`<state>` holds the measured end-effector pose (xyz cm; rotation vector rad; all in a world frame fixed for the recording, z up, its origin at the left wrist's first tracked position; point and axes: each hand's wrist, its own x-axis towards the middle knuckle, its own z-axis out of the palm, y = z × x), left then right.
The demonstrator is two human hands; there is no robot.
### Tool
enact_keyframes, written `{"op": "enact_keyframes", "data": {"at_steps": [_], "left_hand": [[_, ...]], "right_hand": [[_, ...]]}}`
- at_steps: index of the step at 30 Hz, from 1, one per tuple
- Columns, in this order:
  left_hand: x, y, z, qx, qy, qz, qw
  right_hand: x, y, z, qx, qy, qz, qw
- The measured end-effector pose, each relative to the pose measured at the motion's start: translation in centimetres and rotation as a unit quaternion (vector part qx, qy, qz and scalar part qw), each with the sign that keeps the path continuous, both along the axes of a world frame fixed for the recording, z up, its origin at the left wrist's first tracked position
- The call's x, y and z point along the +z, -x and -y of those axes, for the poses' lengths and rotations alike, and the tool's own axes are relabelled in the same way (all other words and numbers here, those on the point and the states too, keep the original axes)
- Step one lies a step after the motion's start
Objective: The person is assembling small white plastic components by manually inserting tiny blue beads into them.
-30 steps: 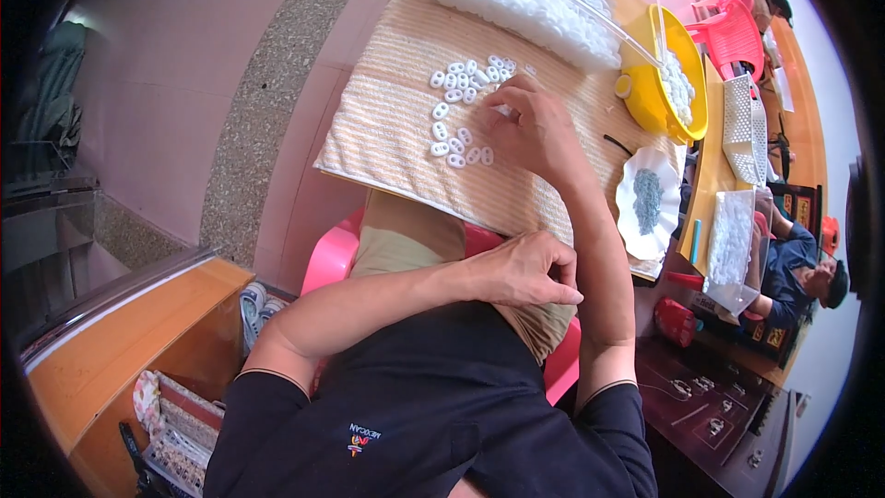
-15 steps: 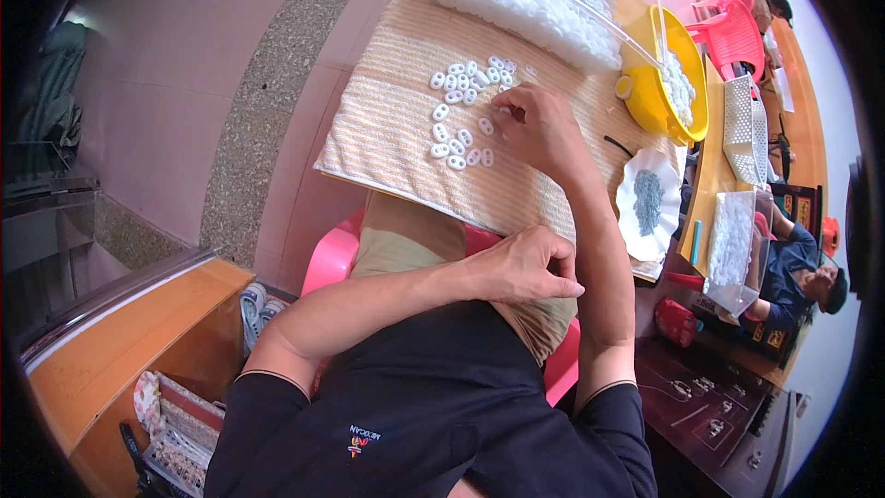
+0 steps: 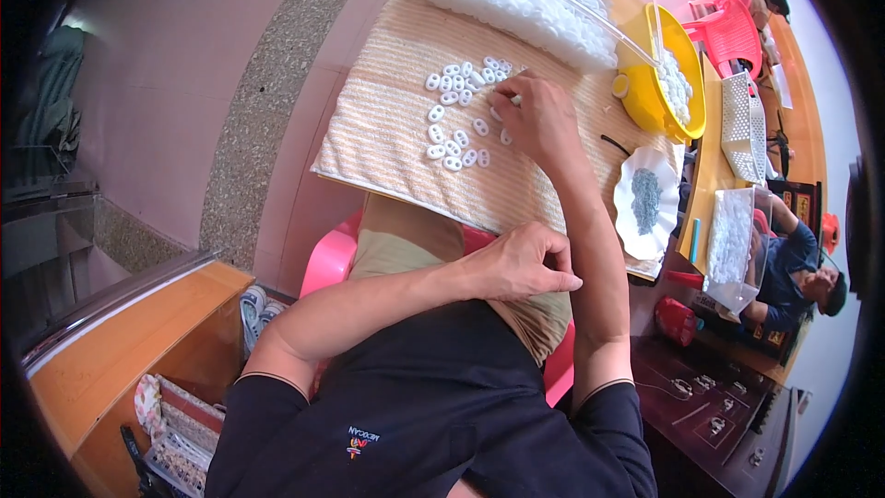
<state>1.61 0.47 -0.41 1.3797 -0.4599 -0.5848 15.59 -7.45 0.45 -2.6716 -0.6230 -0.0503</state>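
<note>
My right hand [image 3: 539, 117] is over the table, its fingers curled together at the right side of a loose group of white two-holed oval pieces [image 3: 458, 84]. A bit of white shows between its fingers, apparently one such oval piece [image 3: 516, 100]; the hand partly hides it. More ovals lie beside and under the fingertips. My left hand [image 3: 524, 263] hangs over my lap, next to my right forearm. Its thumb and forefinger come together, and what they hold, if anything, is hidden. All the loose ovals lie on a striped beige towel [image 3: 387, 120].
A clear bin [image 3: 516, 5] full of white pieces stands at the far edge. To its right is a yellow basin [image 3: 650, 106] with more. A white fluted dish [image 3: 636, 238] of grey-blue bits sits at the towel's right edge. Another person [image 3: 795, 263] sits at far right.
My right hand has shifted slightly, its fingers bending further inward, and an oval piece now shows beneath it. My left hand stays in place. The view has shifted a little.
</note>
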Motion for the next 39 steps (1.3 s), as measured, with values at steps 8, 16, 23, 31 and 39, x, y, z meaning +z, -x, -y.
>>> {"op": "enact_keyframes", "data": {"at_steps": [8,16,23,31,39], "left_hand": [[0.1,0.0,-0.1,0.023,0.018,-0.016,0.999],[-1.1,-1.2,-0.1,0.179,0.092,-0.118,0.972],[-0.8,-3.0,-1.3,0.328,0.211,-0.23,0.892],[-1.0,-2.7,-0.9,0.312,0.239,-0.241,0.887],[-0.8,-2.7,-1.2,0.26,0.21,-0.266,0.904]], "right_hand": [[0.4,-0.6,-0.9,-0.055,0.0,-0.05,0.997],[0.0,0.5,2.0,-0.045,-0.131,-0.048,0.989],[0.9,5.4,4.0,-0.058,-0.351,-0.164,0.92],[0.8,7.7,4.0,0.018,-0.25,0.079,0.965],[0.5,8.5,5.7,0.022,-0.312,0.022,0.95]]}}
